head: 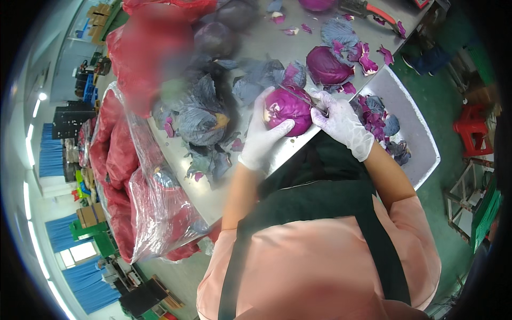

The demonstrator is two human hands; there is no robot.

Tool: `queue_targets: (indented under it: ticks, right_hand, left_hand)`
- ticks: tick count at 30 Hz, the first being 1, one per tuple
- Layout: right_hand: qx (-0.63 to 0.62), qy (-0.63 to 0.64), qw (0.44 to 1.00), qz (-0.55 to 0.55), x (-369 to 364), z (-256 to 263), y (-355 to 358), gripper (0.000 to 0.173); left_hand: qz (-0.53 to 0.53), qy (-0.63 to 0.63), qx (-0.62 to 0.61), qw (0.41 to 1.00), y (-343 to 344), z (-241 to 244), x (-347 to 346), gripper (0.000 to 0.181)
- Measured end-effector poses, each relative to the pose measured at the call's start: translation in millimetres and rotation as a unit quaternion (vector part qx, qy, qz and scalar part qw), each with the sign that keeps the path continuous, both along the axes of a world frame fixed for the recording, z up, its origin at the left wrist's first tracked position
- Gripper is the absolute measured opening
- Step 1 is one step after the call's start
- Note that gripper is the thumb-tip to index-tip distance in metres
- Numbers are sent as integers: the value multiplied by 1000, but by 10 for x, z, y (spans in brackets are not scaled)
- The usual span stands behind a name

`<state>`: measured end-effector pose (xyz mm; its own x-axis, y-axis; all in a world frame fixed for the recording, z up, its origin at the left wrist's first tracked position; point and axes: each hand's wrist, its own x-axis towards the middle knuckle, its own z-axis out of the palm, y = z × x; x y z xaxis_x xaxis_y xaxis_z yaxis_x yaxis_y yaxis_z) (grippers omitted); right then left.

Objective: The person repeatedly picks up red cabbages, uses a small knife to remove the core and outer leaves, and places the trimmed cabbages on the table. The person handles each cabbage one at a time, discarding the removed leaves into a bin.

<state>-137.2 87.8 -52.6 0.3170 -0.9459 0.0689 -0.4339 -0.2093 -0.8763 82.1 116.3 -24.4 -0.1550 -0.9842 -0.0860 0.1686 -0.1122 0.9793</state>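
My left hand (261,136), in a white glove, grips a peeled red cabbage (289,114) from its left side, thumb laid across the front. A knife (298,96) is held in my gloved right hand (343,122), its thin blade lying over the top of that cabbage. Right fingers also press near the cabbage's right side. Another shiny red cabbage (328,66) rests just beyond, beside purple leaf scraps (366,60). Left of my hands sits a cabbage in dull outer leaves (202,124), with loose leaves (208,164) around it.
The metal table (192,172) runs under everything. A white-rimmed bin (424,140) with cabbage trimmings (374,120) stands at its right edge. Red mesh sacks (156,52) and plastic-wrapped sacks (124,160) are at left. A red-handled tool (380,14) lies at the far right; a red stool (474,130) stands beyond.
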Motion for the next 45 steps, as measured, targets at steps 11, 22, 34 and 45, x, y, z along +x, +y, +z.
queue_targets:
  ticks: [11,22,34,45]
  right_hand:
    - [-33,-3,999,22,-136,254,-196,44]
    - [24,13,998,-60,-310,-149,-372,24]
    - [-8,55,996,70,-361,265,-307,28]
    - [90,22,995,39,-485,518,-148,44]
  left_hand:
    - [34,-116,-105,987,6,33,-96,108]
    - [-78,-267,-273,921,-199,-166,59,98]
    - [-129,-362,-344,857,-159,-45,-54,95]
    - [-143,-389,-353,839,10,6,-118,82]
